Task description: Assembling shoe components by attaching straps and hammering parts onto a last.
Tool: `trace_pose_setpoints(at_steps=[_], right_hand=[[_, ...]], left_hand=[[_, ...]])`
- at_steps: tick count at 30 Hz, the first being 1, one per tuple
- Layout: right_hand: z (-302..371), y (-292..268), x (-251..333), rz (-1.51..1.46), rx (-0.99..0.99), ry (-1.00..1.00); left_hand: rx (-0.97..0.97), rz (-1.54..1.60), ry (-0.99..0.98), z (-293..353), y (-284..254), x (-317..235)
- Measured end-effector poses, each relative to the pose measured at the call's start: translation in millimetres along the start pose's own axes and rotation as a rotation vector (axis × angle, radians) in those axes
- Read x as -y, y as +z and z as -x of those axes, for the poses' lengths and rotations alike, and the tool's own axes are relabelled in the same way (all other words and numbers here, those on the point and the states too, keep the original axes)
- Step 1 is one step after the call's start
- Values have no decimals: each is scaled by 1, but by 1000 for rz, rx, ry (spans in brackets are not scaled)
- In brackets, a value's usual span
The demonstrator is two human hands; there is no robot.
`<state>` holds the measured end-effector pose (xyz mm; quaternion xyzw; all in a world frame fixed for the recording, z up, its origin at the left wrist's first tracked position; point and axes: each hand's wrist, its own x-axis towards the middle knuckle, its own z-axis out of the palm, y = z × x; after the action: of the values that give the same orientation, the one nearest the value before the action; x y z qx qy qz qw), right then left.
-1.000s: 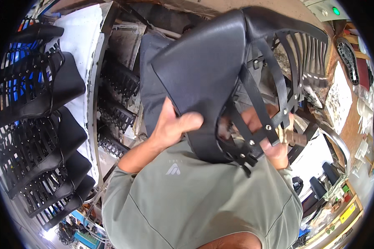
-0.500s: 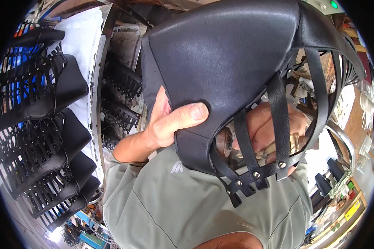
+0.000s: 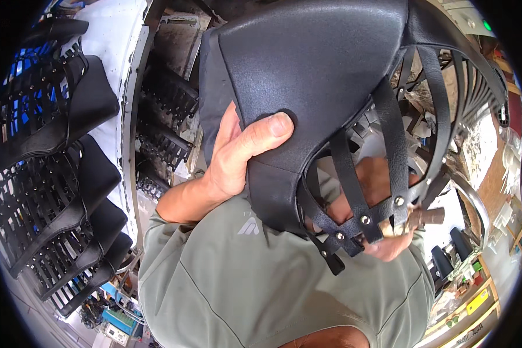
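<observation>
A large black leather piece (image 3: 313,75), smooth on one side with a cage of riveted straps (image 3: 391,133) on the other, is held up before my chest. My left hand (image 3: 240,151) grips its left edge, thumb pressed flat on the smooth face and fingers behind. Behind and below the straps, my right hand (image 3: 388,246) is closed, partly hidden by them. From it sticks a worn brownish tool (image 3: 429,217), with a yellowish metal part beside it. Its kind is not clear. The strap ends with their rivets hang just over the right fingers.
Several similar black strapped pieces (image 3: 93,95) hang in a stack at the left beside a white sheet (image 3: 113,29). More dark strapped pieces (image 3: 168,87) lie farther in, past a metal edge. A curved metal bar (image 3: 475,200) and cluttered shelves (image 3: 481,301) stand at the right.
The leather piece has tilted slightly, its strap ends shifting up and right. My right hand has moved lower behind the straps, and the tool's brownish end now shows to the right. My left hand keeps its grip.
</observation>
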<state>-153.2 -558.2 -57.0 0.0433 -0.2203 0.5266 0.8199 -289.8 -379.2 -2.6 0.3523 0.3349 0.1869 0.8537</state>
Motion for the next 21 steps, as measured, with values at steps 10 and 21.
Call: trace_pose_setpoints(at_steps=[10,21], right_hand=[[-45,13,16,903,102,-163],[-89,5,17,758,50,423]], left_hand=[[160,-105,43,-11,-4,-12],[196,55,9,-25,-22,13]])
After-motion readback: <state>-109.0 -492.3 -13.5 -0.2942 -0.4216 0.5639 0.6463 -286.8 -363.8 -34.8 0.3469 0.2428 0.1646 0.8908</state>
